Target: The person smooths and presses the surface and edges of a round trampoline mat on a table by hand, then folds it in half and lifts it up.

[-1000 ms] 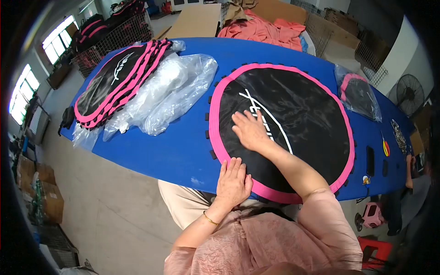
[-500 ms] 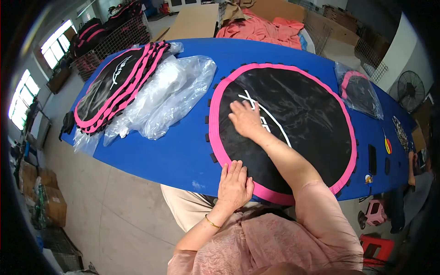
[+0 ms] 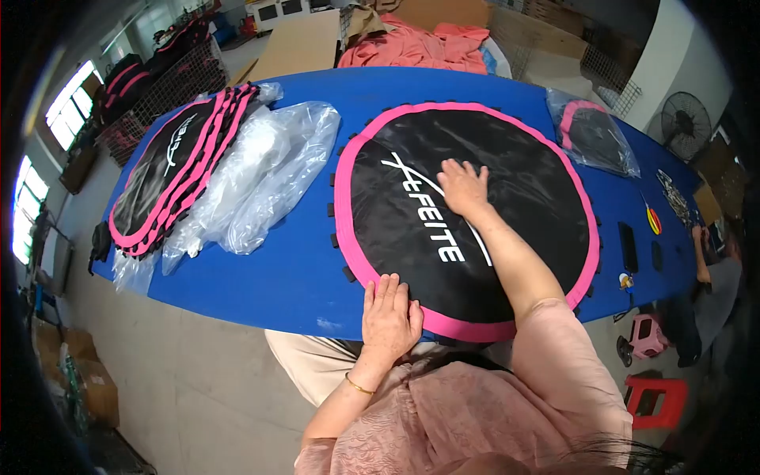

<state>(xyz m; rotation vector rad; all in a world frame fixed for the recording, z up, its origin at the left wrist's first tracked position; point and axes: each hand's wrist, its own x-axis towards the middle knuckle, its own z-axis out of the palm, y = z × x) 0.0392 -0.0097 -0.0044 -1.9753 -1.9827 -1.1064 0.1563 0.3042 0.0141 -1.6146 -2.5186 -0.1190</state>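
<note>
A round black mat [image 3: 522,150] with a pink border and small black tabs round its edge lies flat on the blue table [image 3: 309,277]. White lettering and a curved white line show on it. My left hand [image 3: 391,317] rests flat on the mat's near-left pink border, fingers extended and close together, holding nothing. Farther in, my right hand [image 3: 464,187] lies palm down on the black fabric beside the curved line, its fingers spread.
Similar mats [image 3: 162,166] are stacked at the left, next to clear plastic bags [image 3: 261,174]. A bagged mat [image 3: 595,134] lies at the right, with a black tool [image 3: 628,247] nearer. Another person [image 3: 719,289] is at the far right.
My right hand has moved right across the mat, uncovering the lettering. My left hand stays on the border. The whole view has shifted a little.
</note>
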